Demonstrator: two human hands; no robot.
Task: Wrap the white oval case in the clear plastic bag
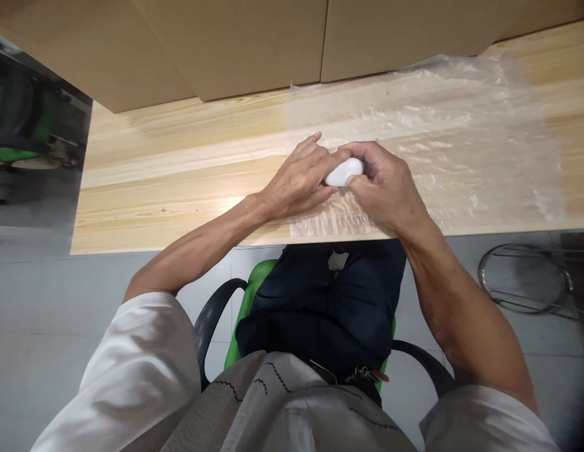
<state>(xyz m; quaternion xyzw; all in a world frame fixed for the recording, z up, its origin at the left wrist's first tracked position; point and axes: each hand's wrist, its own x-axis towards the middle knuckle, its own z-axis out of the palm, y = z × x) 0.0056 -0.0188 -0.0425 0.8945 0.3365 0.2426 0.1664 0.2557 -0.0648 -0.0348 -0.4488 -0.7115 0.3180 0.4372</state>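
A small, smooth white oval object (343,172), shaped like an earbud case, is held between both hands above the wooden table. My left hand (304,176) grips its left end with thumb and index finger, while the other fingers stretch forward. On the right side, my right hand (383,182) pinches the object between thumb and curled fingers. Beneath the hands lies a clear plastic sheet (461,150), wrinkled and spread flat on the table. The underside of the white object is hidden.
Large cardboard boxes (254,44) line the back of the wooden table (179,169). The table's front edge runs just before my lap. A green chair (259,276) with black armrests is under me. A round metal stool frame (525,276) stands at the right on the floor.
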